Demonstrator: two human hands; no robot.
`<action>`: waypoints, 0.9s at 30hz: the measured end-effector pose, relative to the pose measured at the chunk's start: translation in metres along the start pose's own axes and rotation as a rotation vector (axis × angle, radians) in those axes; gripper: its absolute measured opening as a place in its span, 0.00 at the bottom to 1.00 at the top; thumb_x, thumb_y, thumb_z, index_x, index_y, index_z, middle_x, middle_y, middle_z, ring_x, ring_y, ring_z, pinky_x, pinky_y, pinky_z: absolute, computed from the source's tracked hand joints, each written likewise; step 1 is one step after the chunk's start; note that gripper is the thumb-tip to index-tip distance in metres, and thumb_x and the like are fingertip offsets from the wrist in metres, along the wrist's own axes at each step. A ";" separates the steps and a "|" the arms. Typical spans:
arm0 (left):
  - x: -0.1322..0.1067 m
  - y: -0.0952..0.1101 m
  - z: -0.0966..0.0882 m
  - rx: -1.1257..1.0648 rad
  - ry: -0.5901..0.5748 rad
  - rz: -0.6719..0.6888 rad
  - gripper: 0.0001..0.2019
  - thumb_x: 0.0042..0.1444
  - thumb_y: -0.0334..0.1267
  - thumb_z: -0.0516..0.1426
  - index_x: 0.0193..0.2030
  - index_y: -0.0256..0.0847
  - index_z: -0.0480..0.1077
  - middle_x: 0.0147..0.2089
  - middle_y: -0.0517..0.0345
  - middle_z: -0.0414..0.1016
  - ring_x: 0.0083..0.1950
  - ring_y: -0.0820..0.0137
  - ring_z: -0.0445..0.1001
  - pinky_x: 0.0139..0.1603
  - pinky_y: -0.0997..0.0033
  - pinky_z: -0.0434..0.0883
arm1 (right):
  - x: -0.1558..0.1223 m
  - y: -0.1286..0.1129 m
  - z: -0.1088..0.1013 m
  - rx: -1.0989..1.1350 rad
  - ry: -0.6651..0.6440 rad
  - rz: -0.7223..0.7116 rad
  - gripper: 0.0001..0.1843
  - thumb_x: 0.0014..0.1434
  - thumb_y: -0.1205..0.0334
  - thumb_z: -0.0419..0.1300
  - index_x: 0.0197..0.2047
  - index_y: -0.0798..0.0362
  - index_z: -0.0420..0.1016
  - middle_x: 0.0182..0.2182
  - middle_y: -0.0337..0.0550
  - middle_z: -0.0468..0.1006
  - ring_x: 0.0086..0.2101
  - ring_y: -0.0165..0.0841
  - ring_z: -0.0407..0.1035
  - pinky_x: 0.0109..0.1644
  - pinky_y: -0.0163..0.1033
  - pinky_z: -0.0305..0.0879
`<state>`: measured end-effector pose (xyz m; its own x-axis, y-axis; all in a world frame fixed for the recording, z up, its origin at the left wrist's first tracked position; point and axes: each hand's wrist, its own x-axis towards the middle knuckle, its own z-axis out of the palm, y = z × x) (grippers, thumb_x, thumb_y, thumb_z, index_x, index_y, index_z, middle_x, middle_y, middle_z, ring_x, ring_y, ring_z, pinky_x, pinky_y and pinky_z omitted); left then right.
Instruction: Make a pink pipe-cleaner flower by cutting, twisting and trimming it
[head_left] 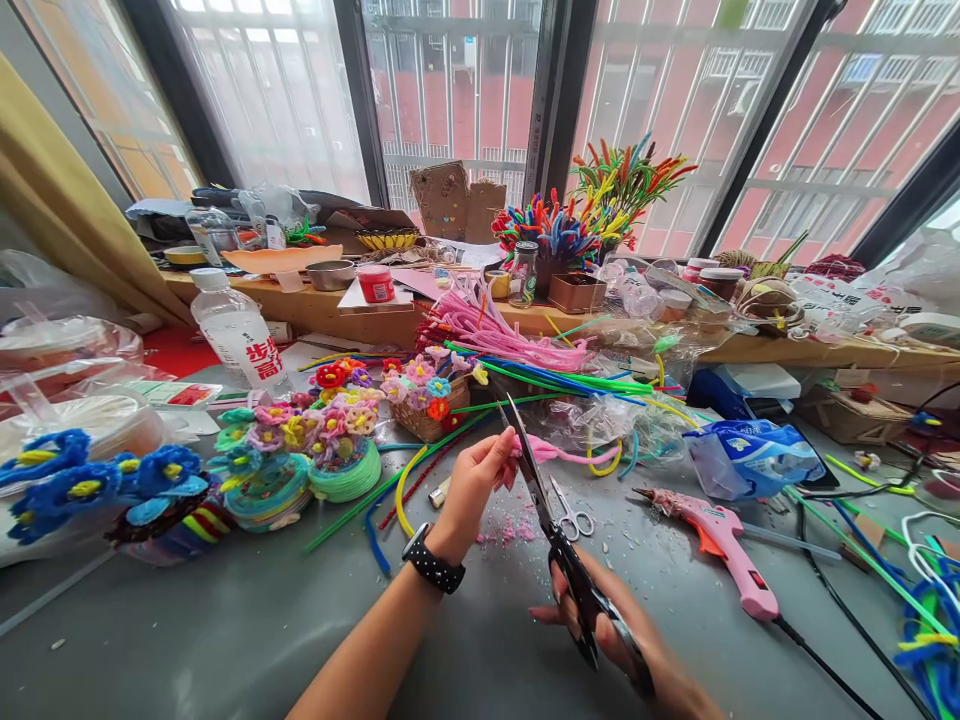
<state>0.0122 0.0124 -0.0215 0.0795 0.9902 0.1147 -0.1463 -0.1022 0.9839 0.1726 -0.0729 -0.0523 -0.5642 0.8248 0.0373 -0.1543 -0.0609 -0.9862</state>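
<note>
My left hand [480, 475], with a black polka-dot watch strap on its wrist, pinches a pink pipe cleaner [559, 452] that stretches away to the right. In my right hand [600, 610] are large black-handled scissors [541, 490]. Their blades are parted and point up and away, right beside the left fingertips, crossing in front of the pink pipe cleaner. Pink fuzz clippings [506, 528] lie on the grey table [300, 640] below. A small pair of white-handled scissors [574, 520] rests just behind the black ones. The fingertips partly hide the held end.
Pipe-cleaner flower pots [345, 470] and blue flowers [64, 485] stand at left, near a water bottle [236, 335]. A pink glue gun [716, 545] with its black cord lies at right. Behind are pink pipe cleaners [502, 330], a blue packet [754, 458] and a cluttered wooden ledge [367, 325].
</note>
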 end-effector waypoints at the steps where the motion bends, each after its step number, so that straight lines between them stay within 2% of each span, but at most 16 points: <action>1: 0.000 0.000 0.000 -0.030 -0.013 -0.024 0.19 0.50 0.50 0.51 0.18 0.37 0.59 0.16 0.66 0.55 0.19 0.80 0.49 0.21 0.75 0.48 | 0.000 0.000 0.000 -0.006 -0.002 0.001 0.29 0.43 0.35 0.53 0.36 0.52 0.60 0.24 0.34 0.53 0.25 0.27 0.50 0.43 0.45 0.61; 7: -0.001 -0.002 0.004 -0.126 -0.073 -0.104 0.19 0.48 0.52 0.53 0.20 0.36 0.60 0.17 0.67 0.53 0.18 0.81 0.48 0.19 0.76 0.46 | -0.001 0.001 0.000 -0.025 0.010 0.009 0.30 0.41 0.33 0.53 0.36 0.51 0.60 0.25 0.35 0.54 0.26 0.29 0.52 0.43 0.44 0.61; 15: -0.006 -0.004 0.006 0.177 0.122 0.119 0.19 0.52 0.49 0.50 0.18 0.38 0.55 0.19 0.66 0.51 0.21 0.79 0.49 0.20 0.75 0.48 | 0.001 -0.007 0.001 -0.061 0.009 -0.008 0.28 0.44 0.35 0.52 0.34 0.53 0.60 0.26 0.36 0.55 0.26 0.27 0.50 0.42 0.43 0.61; 22: -0.005 0.000 0.004 0.306 0.087 0.178 0.19 0.54 0.48 0.47 0.18 0.39 0.53 0.19 0.66 0.50 0.21 0.78 0.49 0.22 0.75 0.50 | 0.002 -0.002 0.000 -0.033 0.009 -0.003 0.28 0.42 0.34 0.53 0.32 0.52 0.58 0.22 0.32 0.53 0.23 0.25 0.48 0.39 0.42 0.63; 27: -0.002 0.007 0.000 0.386 0.060 0.215 0.18 0.54 0.47 0.48 0.18 0.39 0.52 0.19 0.66 0.47 0.22 0.77 0.47 0.22 0.74 0.49 | 0.003 0.003 -0.002 -0.060 0.049 0.030 0.24 0.44 0.39 0.55 0.30 0.53 0.59 0.22 0.33 0.54 0.23 0.25 0.50 0.39 0.42 0.65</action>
<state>0.0107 0.0093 -0.0151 0.0281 0.9453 0.3251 0.2265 -0.3228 0.9190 0.1720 -0.0694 -0.0551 -0.5274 0.8496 0.0011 -0.0885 -0.0536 -0.9946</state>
